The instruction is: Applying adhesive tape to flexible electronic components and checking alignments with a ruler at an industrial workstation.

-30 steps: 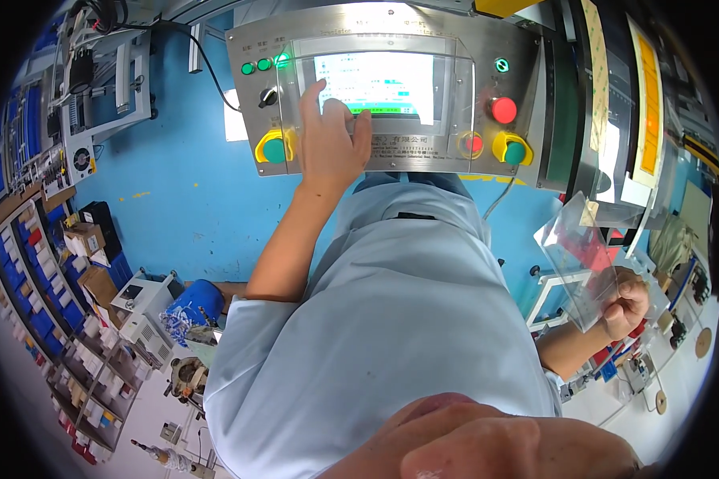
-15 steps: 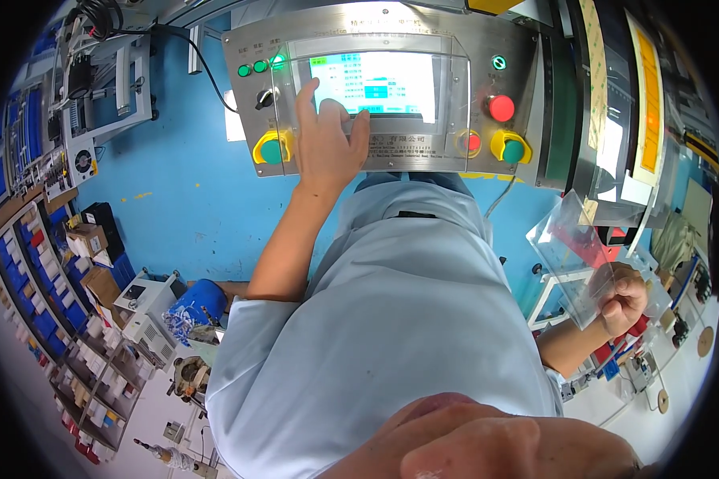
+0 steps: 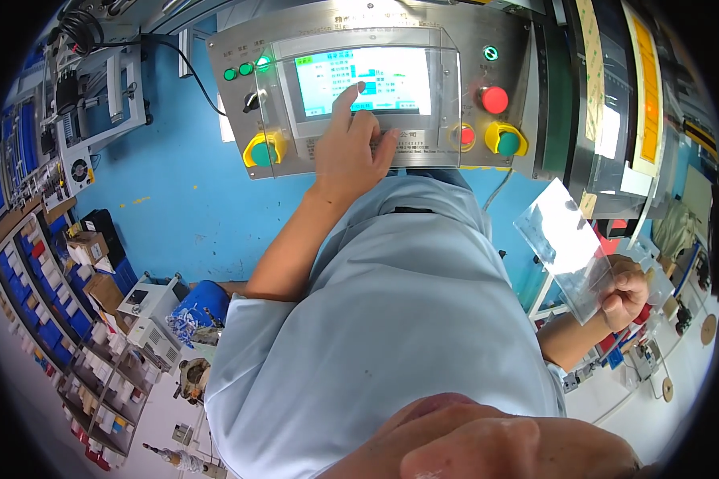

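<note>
The left hand point(image 3: 346, 156) is positioned over the lit screen point(image 3: 411, 80) of a metal control panel point(image 3: 476, 68) at the far side of the scene. Its grip is spread: the index finger point(image 3: 346, 100) extends toward the middle of the screen, and the thumb stands apart from it to the right (whether the fingertip contacts the glass cannot be told). The right hand point(image 3: 627, 294) is located at the right, beside the torso. Its grip pinches the near right corner of a clear sheet point(image 3: 565, 247) between thumb and fingers; the sheet is tilted, its far end directed left and toward the panel, with glare across its surface. On the panel, a black knob point(image 3: 252, 102) and a green button point(image 3: 260, 153) in a yellow guard are fitted left of the screen. A red button point(image 3: 493, 100) is fitted at the right, with a second green button point(image 3: 508, 143) below it. A blue floor point(image 3: 160, 231) extends beneath the panel.
</note>
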Available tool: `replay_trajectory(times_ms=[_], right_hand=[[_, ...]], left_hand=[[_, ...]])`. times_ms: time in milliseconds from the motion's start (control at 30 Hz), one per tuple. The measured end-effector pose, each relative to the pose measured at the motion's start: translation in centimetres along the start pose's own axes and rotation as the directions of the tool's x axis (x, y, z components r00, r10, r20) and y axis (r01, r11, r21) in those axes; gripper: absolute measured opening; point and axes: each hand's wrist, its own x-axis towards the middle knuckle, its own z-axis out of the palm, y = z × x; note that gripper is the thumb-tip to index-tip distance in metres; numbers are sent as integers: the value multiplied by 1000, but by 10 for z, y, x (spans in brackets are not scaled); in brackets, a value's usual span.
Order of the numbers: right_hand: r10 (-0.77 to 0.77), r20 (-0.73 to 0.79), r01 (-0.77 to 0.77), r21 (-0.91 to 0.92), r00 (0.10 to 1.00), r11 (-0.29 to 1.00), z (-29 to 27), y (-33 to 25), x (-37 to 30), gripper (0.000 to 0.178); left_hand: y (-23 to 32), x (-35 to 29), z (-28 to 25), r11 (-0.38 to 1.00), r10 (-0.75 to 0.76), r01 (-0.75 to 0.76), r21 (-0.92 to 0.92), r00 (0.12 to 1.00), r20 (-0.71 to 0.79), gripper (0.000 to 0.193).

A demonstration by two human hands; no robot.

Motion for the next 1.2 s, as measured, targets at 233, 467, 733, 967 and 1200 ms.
replay_trajectory(times_ms=[233,467,733,967,1200], right_hand=[[-13,-58,11,-28,998,1000,3,0,-2,36],[2,-16,-1,39,1000,999,-1,2,2,35],[-18,-33,19,27,999,999,1,4,4,35],[-8,-54,8,5,999,1000,3,2,4,35],[13,-67,-11,34,998,999,4,3,2,36]], left_hand=[[-2,5,0,998,16,-16,63,1000,5,30],[-5,-1,1,999,31,-30,26,999,-38,30],[-5,-8,4,1000,-11,12,14,999,-45,30],[-8,-8,3,999,13,-10,48,997,-73,30],[-6,-5,0,999,7,-5,54,1000,-26,30]])
